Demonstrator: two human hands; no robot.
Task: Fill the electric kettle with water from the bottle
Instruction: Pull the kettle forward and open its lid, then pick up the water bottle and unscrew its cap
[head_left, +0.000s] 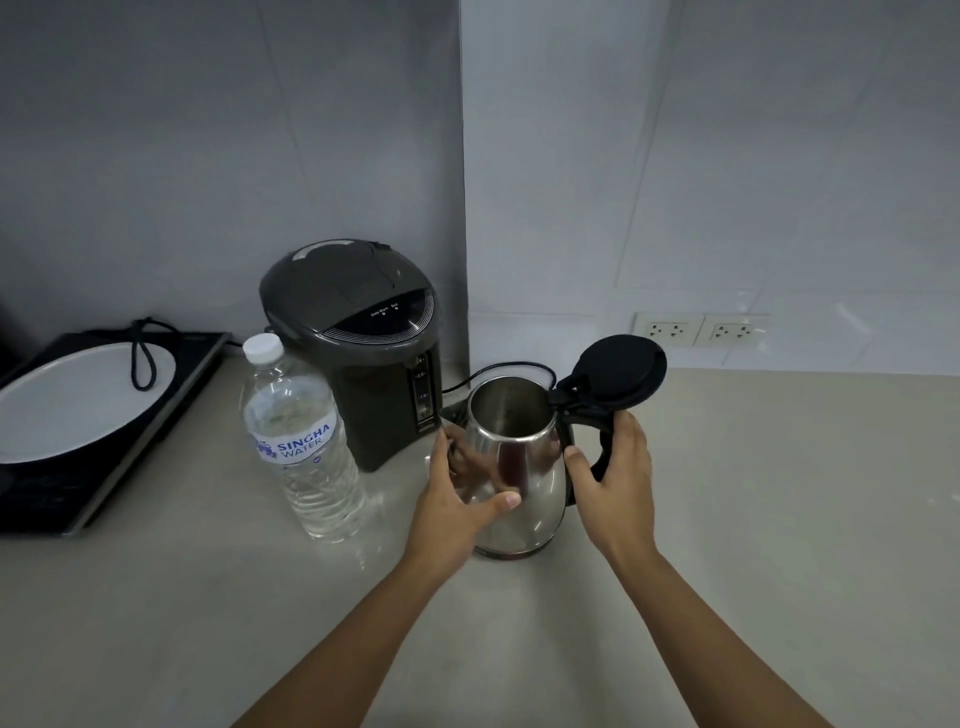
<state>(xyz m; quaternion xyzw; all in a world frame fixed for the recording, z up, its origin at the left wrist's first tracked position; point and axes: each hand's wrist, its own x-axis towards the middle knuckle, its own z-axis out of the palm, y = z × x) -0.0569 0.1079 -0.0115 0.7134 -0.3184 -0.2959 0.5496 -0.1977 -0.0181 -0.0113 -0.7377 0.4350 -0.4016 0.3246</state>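
Kettle (519, 467): steel, upright on the table (727, 519), lid (621, 371) flipped back so the mouth is clear for pouring. Left of it, bottle (298, 436): capped, standing, within easy reach, beside a dark hot-water dispenser (358, 353). Left hand (457, 499): fingers spread wide and cupped against the kettle's body, thumb across the front, likely steadying it. Right hand (615, 478): fingers curled closed round the black handle (597, 436), gripping it. No water poured yet, by the look.
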